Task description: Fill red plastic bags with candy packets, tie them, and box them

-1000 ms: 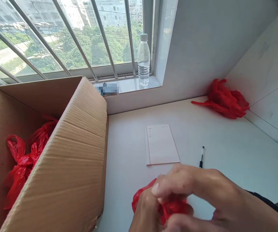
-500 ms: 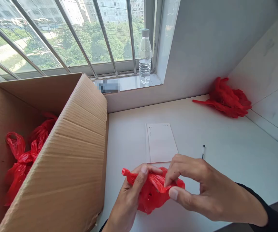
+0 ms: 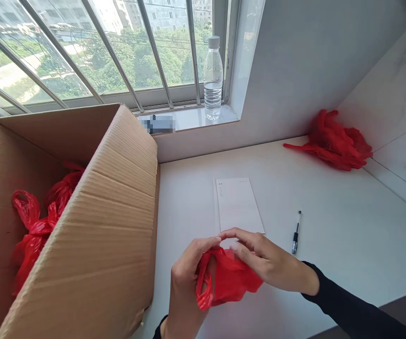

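Observation:
A red plastic bag (image 3: 233,281) is bunched between my two hands above the front of the white tabletop. My left hand (image 3: 189,275) is closed on its left side, and one loop of the bag hangs down beside my fingers. From the right, my right hand (image 3: 264,261) curves over the bag's upper part. Its thumb and index finger point toward my left fingertips, and the lower fingers are partly hidden against the bag. Just beyond my hands lies a white notebook (image 3: 239,205). To the right of it is a black-capped pen (image 3: 296,233).
A tall open cardboard box (image 3: 118,212) stands on the left, with knotted red bags (image 3: 36,230) inside. Another red bag heap (image 3: 340,141) lies in the far right corner. On the windowsill stand a water bottle (image 3: 213,80) and a blurred item (image 3: 158,124).
My right hand has moved left and up over the bag, its fingertips now near my left ones. My left hand has turned, and the bag hangs more open. The whole pen now shows.

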Tool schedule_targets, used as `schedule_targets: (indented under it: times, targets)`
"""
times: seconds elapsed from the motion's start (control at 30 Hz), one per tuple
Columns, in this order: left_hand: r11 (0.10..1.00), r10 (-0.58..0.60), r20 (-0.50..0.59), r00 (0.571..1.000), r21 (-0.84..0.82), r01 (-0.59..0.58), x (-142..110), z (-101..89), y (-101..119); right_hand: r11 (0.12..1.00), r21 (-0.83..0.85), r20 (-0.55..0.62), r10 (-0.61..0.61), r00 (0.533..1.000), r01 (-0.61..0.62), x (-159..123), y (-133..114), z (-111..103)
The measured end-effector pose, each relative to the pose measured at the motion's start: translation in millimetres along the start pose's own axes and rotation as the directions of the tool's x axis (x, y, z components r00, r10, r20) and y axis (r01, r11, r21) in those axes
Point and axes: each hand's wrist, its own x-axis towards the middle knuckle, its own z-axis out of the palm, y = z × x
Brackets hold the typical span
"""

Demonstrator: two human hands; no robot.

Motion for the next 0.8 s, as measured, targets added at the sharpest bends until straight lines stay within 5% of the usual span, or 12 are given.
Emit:
schedule_targets:
  times: [0.17,0.37,0.57,0.67,0.8]
  targets:
    - [0.996,0.083,-0.047,0.995,0.048,-0.081,-1,11.0,-6,0.995,0.100,0.053,-0.008,0.999,0.003,6,11,6]
    - [0.973,0.022,0.163,0.986,0.224,-0.059,-14,6.3,-9,0.999,-0.024,-0.145,-0.050,0.988,0.047,-1,10,3]
    - [0.905,-0.055,0.097,0.994,0.426,0.009,-65,1.1,-47,0.975,-0.152,-0.340,0.102,0.935,-0.162,-31,37,-13]
    - [0.911,-0.132,0.058,0.990,0.401,0.098,-85,-0.2,-61,0.968,-0.084,-0.412,0.183,0.893,-0.238,-44,54,-14]
    - [0.946,-0.247,-0.015,0.969,0.215,0.244,-87,10.4,-61,0.978,0.124,-0.456,0.208,0.865,-0.169,-49,66,5]
